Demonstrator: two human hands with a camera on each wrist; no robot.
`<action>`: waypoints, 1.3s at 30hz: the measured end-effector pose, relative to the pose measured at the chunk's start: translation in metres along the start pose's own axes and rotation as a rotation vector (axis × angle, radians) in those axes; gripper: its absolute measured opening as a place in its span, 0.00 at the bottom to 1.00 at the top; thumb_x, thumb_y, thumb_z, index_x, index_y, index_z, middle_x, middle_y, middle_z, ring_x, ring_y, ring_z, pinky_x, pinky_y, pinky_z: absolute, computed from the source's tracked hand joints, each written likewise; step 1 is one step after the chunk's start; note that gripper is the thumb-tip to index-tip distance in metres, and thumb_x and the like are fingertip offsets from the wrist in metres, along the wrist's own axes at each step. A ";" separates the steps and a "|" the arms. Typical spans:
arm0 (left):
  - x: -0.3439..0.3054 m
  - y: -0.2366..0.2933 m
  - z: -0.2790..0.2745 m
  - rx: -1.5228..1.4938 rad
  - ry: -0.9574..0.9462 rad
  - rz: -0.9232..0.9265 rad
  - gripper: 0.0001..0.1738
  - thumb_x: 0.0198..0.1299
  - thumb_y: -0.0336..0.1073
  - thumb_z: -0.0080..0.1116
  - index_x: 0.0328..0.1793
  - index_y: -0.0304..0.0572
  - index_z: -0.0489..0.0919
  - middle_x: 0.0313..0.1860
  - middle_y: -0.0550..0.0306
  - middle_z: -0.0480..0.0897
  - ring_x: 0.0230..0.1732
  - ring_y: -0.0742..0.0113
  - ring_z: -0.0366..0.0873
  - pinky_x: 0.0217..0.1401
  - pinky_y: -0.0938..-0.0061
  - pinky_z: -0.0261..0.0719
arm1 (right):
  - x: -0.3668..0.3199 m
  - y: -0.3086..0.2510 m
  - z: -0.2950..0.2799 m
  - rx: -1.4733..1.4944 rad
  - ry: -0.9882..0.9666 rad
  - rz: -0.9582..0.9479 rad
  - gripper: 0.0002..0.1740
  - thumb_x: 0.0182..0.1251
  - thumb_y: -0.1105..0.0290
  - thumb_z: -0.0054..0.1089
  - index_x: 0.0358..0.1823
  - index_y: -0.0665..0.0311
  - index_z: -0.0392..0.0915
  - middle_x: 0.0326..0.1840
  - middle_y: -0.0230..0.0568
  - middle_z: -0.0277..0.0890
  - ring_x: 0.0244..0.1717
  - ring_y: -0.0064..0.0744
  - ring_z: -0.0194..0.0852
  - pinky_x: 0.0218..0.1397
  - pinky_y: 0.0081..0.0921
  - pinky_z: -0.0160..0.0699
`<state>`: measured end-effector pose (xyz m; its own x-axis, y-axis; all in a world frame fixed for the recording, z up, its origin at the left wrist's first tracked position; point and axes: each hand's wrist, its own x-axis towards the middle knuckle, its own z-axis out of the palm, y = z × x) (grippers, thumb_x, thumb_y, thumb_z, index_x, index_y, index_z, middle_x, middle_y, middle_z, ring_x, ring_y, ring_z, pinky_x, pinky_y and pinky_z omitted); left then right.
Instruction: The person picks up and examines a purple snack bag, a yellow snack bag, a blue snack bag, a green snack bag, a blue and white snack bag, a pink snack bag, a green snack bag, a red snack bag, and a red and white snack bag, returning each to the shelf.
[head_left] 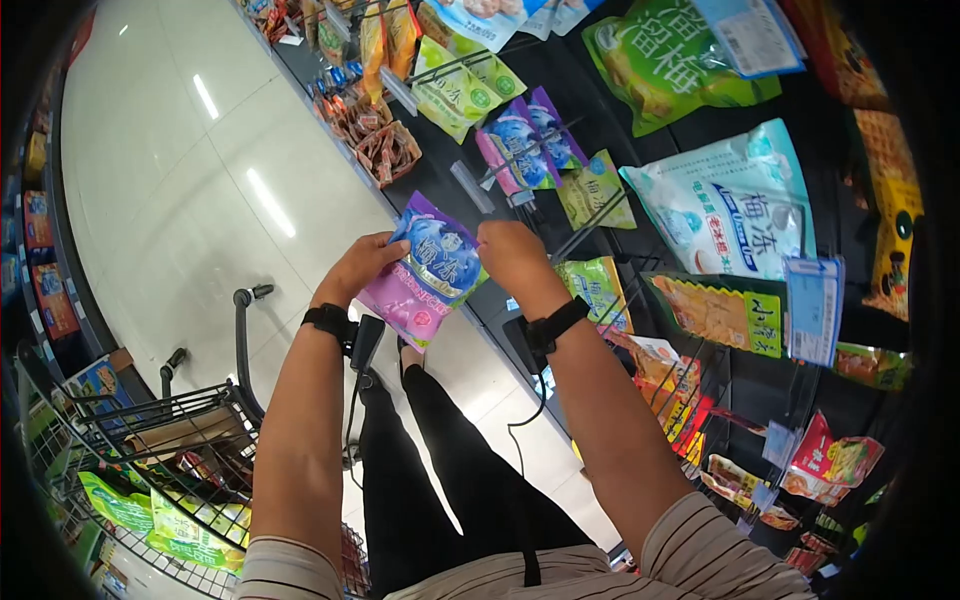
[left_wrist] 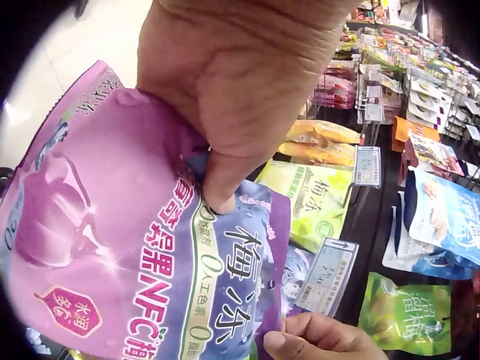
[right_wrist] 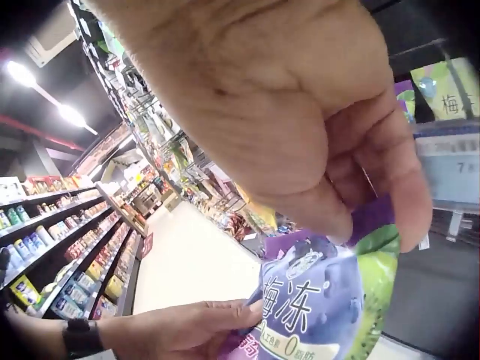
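Observation:
A purple and pink snack bag (head_left: 420, 285) with blue lettering is held up in front of the body, over the aisle floor. My left hand (head_left: 362, 265) grips its side, the thumb lying across the printed front. At its purple top corner, my right hand (head_left: 515, 258) pinches the edge between thumb and fingers. In the right wrist view, the purple corner (right_wrist: 373, 217) sits between the right thumb and fingertips. The left wrist view shows the pink lower face of the bag (left_wrist: 97, 217) close up.
To the right, a dark shelf rack bears matching purple bags (head_left: 515, 145), green bags (head_left: 450, 90) and a large white-teal bag (head_left: 730, 205) on hooks. A price tag (head_left: 815, 310) sticks out. A wire shopping cart (head_left: 190, 430) holding green bags (head_left: 120, 500) stands at lower left.

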<state>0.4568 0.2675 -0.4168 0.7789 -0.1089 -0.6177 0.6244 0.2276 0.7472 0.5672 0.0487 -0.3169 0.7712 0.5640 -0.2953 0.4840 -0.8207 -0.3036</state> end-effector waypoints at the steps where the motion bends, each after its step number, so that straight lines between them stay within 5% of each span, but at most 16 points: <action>1: 0.008 -0.001 -0.001 -0.009 -0.004 0.003 0.20 0.69 0.44 0.60 0.57 0.36 0.82 0.43 0.62 0.85 0.40 0.75 0.79 0.52 0.77 0.77 | 0.006 0.002 0.001 -0.024 -0.017 -0.012 0.06 0.57 0.73 0.56 0.33 0.66 0.82 0.35 0.56 0.81 0.41 0.60 0.80 0.46 0.49 0.78; 7: 0.062 0.003 -0.004 0.082 -0.031 0.017 0.20 0.67 0.43 0.62 0.56 0.34 0.83 0.44 0.61 0.86 0.41 0.73 0.80 0.52 0.76 0.77 | 0.034 0.016 -0.006 0.001 -0.266 0.104 0.06 0.56 0.74 0.56 0.30 0.67 0.82 0.31 0.55 0.81 0.36 0.57 0.82 0.44 0.44 0.80; 10: 0.080 0.011 0.000 0.096 -0.047 0.039 0.21 0.67 0.42 0.62 0.59 0.33 0.82 0.46 0.60 0.86 0.43 0.73 0.81 0.54 0.76 0.78 | 0.036 0.033 -0.006 0.013 -0.210 -0.077 0.06 0.58 0.74 0.58 0.34 0.67 0.82 0.29 0.54 0.81 0.34 0.52 0.83 0.42 0.40 0.81; 13: 0.091 0.015 0.004 0.118 -0.010 0.063 0.21 0.68 0.42 0.62 0.58 0.34 0.82 0.45 0.61 0.86 0.43 0.73 0.80 0.54 0.76 0.77 | 0.041 0.015 -0.030 0.375 -0.343 0.439 0.07 0.58 0.74 0.57 0.35 0.65 0.83 0.34 0.55 0.82 0.40 0.56 0.83 0.44 0.44 0.81; 16: 0.095 0.022 0.005 0.024 -0.001 0.107 0.21 0.69 0.44 0.61 0.59 0.36 0.82 0.45 0.62 0.85 0.44 0.75 0.80 0.54 0.77 0.76 | 0.044 0.041 -0.021 0.219 -0.070 0.147 0.07 0.60 0.73 0.56 0.37 0.63 0.82 0.34 0.51 0.83 0.39 0.53 0.83 0.44 0.44 0.80; 28: 0.084 0.049 0.009 0.024 0.019 0.200 0.21 0.70 0.45 0.61 0.61 0.41 0.82 0.47 0.65 0.85 0.48 0.75 0.78 0.58 0.76 0.74 | 0.036 0.039 -0.025 0.456 0.008 0.152 0.11 0.63 0.72 0.59 0.46 0.63 0.80 0.36 0.48 0.83 0.39 0.51 0.82 0.44 0.42 0.79; 34: 0.081 0.056 0.011 -0.009 0.046 0.236 0.20 0.70 0.44 0.60 0.61 0.41 0.82 0.47 0.66 0.84 0.47 0.77 0.78 0.58 0.76 0.74 | 0.042 0.034 -0.026 0.340 0.184 -0.034 0.10 0.63 0.70 0.61 0.45 0.62 0.82 0.39 0.47 0.81 0.42 0.51 0.80 0.46 0.42 0.77; 39: 0.098 0.054 0.010 0.005 0.058 0.284 0.18 0.71 0.43 0.59 0.60 0.42 0.82 0.45 0.67 0.84 0.46 0.78 0.78 0.56 0.78 0.74 | 0.051 0.034 -0.026 0.352 0.225 0.038 0.08 0.64 0.69 0.61 0.42 0.61 0.82 0.39 0.46 0.82 0.43 0.51 0.80 0.45 0.43 0.77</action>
<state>0.5671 0.2596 -0.4348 0.9179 0.0145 -0.3965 0.3822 0.2365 0.8933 0.6340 0.0477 -0.3185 0.8755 0.4683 -0.1190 0.3130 -0.7372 -0.5988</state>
